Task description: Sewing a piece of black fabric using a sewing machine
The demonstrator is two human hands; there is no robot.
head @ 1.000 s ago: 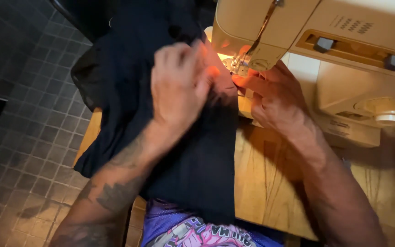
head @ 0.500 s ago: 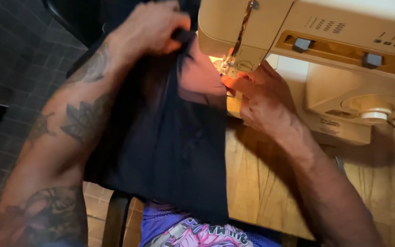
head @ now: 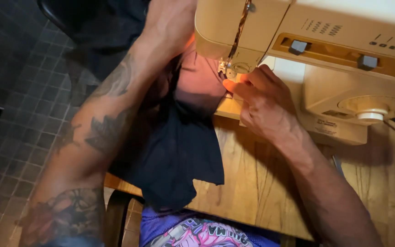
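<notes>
A piece of dark navy cloth (head: 179, 155) lies across the wooden table (head: 252, 183), bunched up under the needle (head: 222, 68) of a cream sewing machine (head: 325, 59) and hanging off the near edge of the table toward the person's lap. Where the machine's lamp falls on it, just left of the needle, the cloth glows reddish.

The right hand (head: 264, 98) rests at the machine's base, just right of the needle, its fingers (head: 234, 86) curled and pressing down on the edge of the cloth there; it looks pinched rather than loosely laid. The left hand (head: 170, 23) is reached far across, behind the machine's head, and seems closed on the far part of the cloth, though the machine and the picture's top edge hide its fingers, so its grip cannot be told for sure. The tattooed left forearm (head: 101, 123) crosses over the cloth.

The step in hand seems to be placing the cloth under the needle, one hand drawing it taut from behind and the other steadying it in front. The next move likely calls for keeping the fingertips clear of the needle and the cloth flat and evenly tensioned. A dark tiled floor (head: 10, 91) lies to the left.
</notes>
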